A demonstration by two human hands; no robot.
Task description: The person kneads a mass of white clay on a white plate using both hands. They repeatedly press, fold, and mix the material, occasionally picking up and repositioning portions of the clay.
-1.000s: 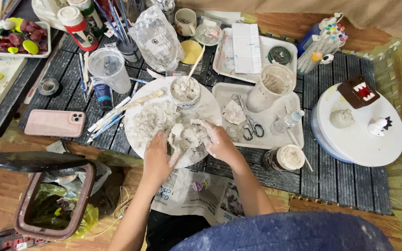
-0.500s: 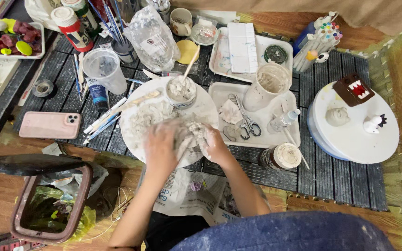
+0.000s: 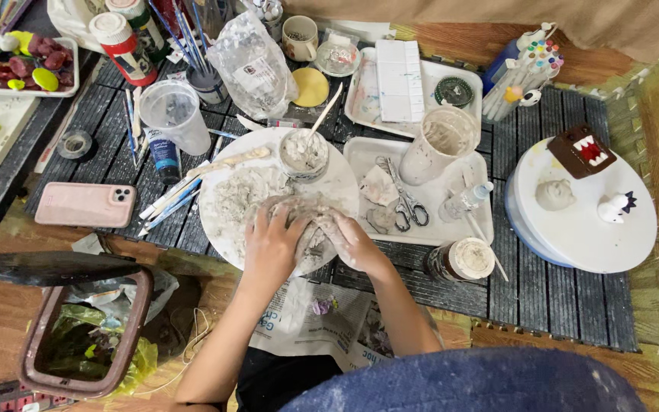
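Step in hand is judged to be kneading: a pale grey lump of clay (image 3: 310,229) is pressed between both hands on the near edge of the round white board (image 3: 223,221), its long axis apparently running left to right from palm to palm, ends hidden. The left hand (image 3: 272,244) and right hand (image 3: 352,240) are curled partly closed around the lump, fingers clay-smeared. The next move is judged to call for even inward pressure; a small slip pot (image 3: 304,152) stands just beyond the hands.
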